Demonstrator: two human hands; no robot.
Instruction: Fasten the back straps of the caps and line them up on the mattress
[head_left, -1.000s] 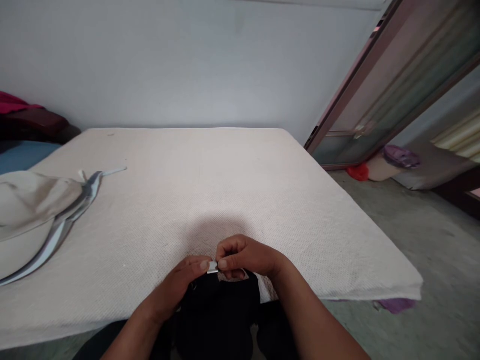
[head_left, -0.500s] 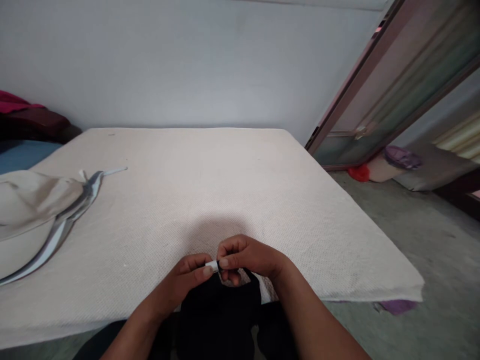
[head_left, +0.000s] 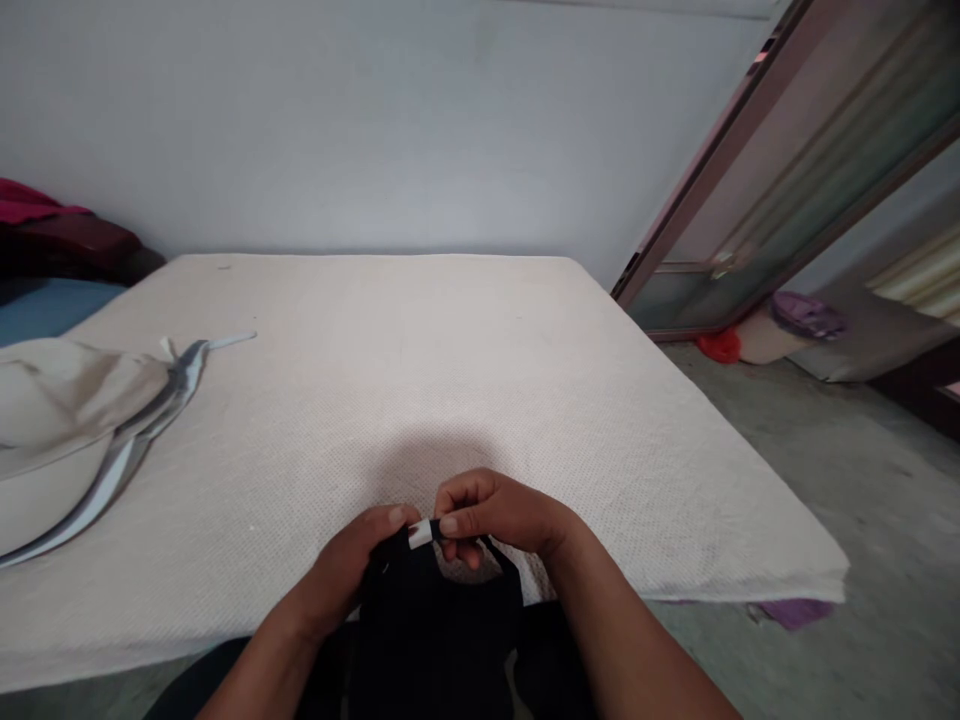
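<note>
Black cloth (head_left: pixel 439 635): I see the right hand (head_left: pixel 495 512) pinching its strap beside a white tag (head_left: pixel 421 534), left hand (head_left: pixel 351 555) seemingly gripping its edge.

Dim light leaves a soft shadow (head_left: pixel 435 458) on the pale cover (head_left: pixel 487 345).

Platform (head_left: pixel 420 350): broad, under a white textured cover. Behind the platform: plain pale wall (head_left: pixel 337 120). Right of the platform: grey concrete-like floor (head_left: pixel 885 500); brown-framed door (head_left: pixel 757 190) with translucent panes. By the platform's far left corner: dark red furniture (head_left: pixel 71 245). Light: soft, dim, shadow faint upon the platform.
</note>
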